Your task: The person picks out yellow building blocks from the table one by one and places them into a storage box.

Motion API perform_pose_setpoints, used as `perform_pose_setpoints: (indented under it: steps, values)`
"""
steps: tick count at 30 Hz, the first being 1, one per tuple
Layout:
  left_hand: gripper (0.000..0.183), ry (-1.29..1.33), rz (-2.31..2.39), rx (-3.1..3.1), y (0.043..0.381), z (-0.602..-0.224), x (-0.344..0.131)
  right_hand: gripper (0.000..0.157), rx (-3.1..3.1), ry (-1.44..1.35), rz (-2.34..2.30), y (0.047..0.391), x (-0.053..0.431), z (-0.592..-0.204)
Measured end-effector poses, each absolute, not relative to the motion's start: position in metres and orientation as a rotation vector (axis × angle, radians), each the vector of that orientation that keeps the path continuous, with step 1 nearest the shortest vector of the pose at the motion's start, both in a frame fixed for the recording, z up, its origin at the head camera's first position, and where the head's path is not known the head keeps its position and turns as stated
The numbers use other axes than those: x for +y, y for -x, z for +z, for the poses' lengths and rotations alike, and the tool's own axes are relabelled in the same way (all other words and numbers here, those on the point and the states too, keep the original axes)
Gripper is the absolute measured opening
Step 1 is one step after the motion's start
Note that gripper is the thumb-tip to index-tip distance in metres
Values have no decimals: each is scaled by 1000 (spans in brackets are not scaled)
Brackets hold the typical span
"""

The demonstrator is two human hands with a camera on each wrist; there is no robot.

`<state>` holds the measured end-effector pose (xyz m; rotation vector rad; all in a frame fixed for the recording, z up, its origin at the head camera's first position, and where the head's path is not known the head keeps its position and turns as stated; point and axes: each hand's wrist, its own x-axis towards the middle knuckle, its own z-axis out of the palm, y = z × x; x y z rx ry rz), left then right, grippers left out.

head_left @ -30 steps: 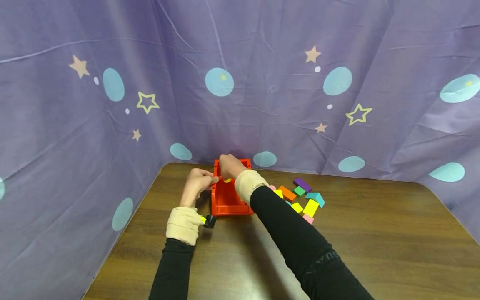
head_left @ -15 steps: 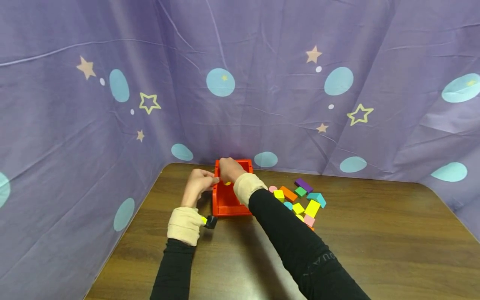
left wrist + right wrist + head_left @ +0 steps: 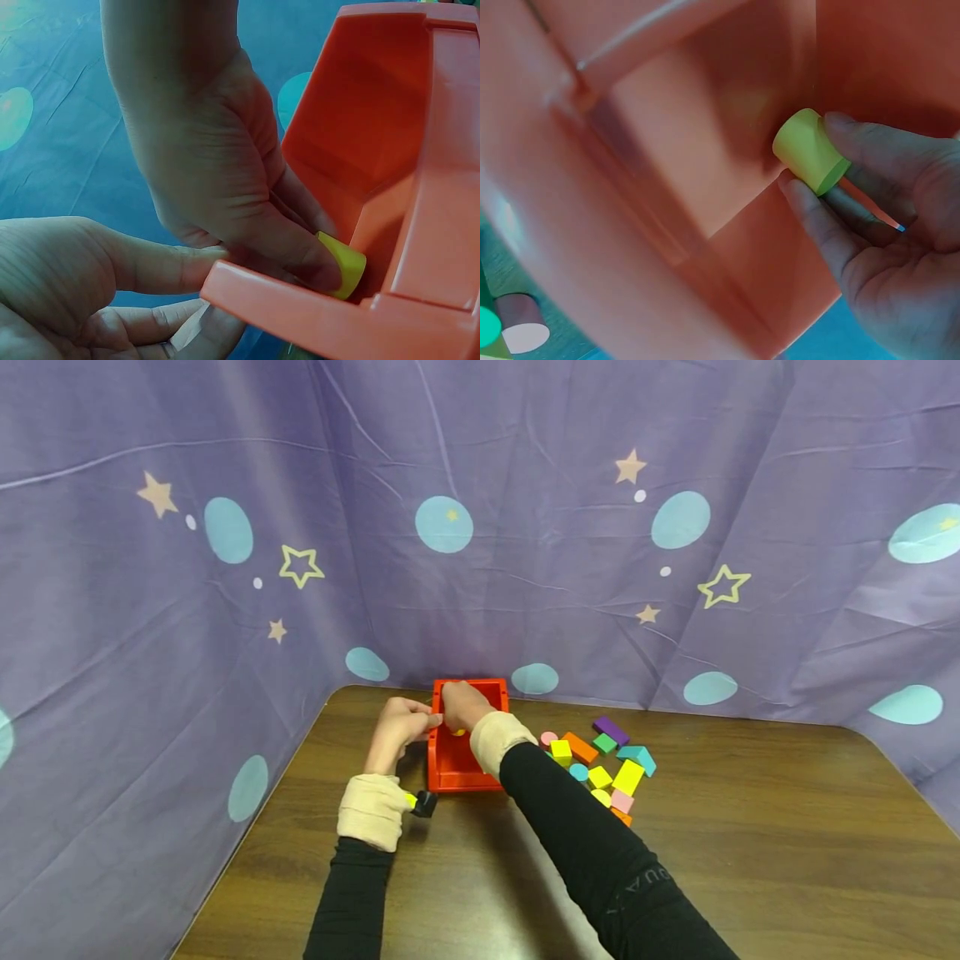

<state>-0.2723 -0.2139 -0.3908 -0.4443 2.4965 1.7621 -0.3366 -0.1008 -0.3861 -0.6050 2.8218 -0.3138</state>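
My right hand (image 3: 463, 706) reaches into a red plastic bin (image 3: 457, 779) and pinches a yellow cylinder block (image 3: 810, 154) between thumb and fingers. In the right wrist view the block lies tilted near an inner corner of the bin. The block (image 3: 347, 264) also shows beneath the right thumb in the left wrist view. At the bin's left wall, my left hand (image 3: 401, 727) grips the rim, its thumb on the inner side and its fingers below in the left wrist view. Part of the left fingers is hidden behind the rim.
Several coloured blocks lie right of the bin, among them a purple block (image 3: 611, 730), a blue triangular block (image 3: 637, 758) and a yellow block (image 3: 628, 777). A patterned purple curtain (image 3: 540, 568) hangs behind and left of the wooden table (image 3: 750, 835).
Both hands stay at the bin, with the right hand still holding the yellow cylinder inside it. The head view shifts slightly, and more of the blocks show beside the right sleeve.
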Motion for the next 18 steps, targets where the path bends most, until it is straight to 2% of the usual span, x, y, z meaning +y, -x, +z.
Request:
perform_pose_setpoints:
  steps: [18]
  values:
    - [27, 400, 1802, 2497, 272, -393, -214, 12, 2823, 599, -275, 339, -101, -392]
